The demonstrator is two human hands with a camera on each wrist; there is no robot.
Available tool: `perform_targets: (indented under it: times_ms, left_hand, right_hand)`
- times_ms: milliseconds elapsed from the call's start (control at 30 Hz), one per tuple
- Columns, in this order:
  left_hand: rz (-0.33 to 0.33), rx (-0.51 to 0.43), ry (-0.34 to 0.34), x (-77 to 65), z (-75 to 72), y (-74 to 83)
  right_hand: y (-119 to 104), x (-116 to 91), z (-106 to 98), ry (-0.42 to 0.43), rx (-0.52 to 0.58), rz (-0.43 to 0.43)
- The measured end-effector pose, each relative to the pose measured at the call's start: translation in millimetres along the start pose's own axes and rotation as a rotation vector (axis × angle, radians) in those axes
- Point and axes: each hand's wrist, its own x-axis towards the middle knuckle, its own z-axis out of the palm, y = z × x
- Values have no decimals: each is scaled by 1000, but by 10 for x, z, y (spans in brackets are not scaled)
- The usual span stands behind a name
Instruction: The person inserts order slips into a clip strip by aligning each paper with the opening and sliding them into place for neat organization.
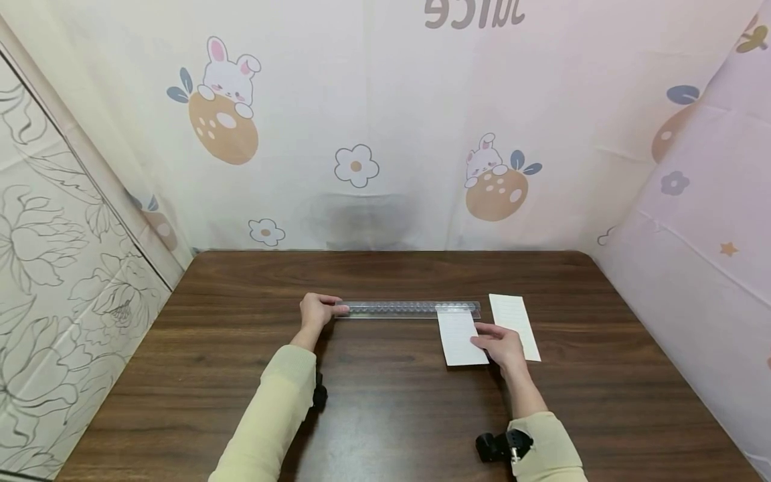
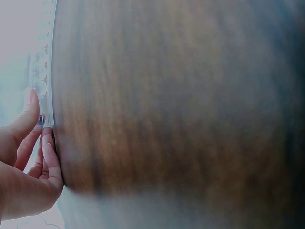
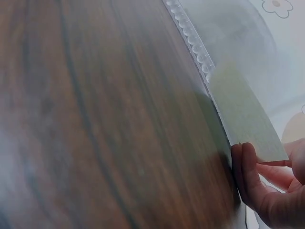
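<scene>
A long clear plastic rail (image 1: 397, 308) with a row of round beads inside lies across the tabletop. My left hand (image 1: 316, 311) grips its left end, thumb on one side; in the left wrist view, the curled fingers of that hand (image 2: 35, 157) are at the end of the rail (image 2: 43, 81). Under the rail's right part is the top edge of a white paper slip (image 1: 459, 340). My right hand (image 1: 502, 345) pinches the right edge of this slip. In the right wrist view, the thumb side is partly cut off while the paper (image 3: 245, 119) extends from the fingers to the rail (image 3: 190, 38).
A second white paper slip (image 1: 512, 318) lies on the brown wooden table (image 1: 397, 415), right of the rail and partly behind my right hand. A printed curtain (image 1: 409, 80) hangs behind the table's back edge. Black camera mounts are worn at both wrists.
</scene>
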Motion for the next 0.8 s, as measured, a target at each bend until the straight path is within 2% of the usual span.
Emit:
perform_targets:
  times_ms: [600,800]
  left_hand:
    - [-7,-5,-6,-14,-24,36]
    - [9,10,1,-21,-21,42]
  right_hand:
    - [-28,-1,51,-23,9,26]
    - [-41,-1,67,-25,9,27]
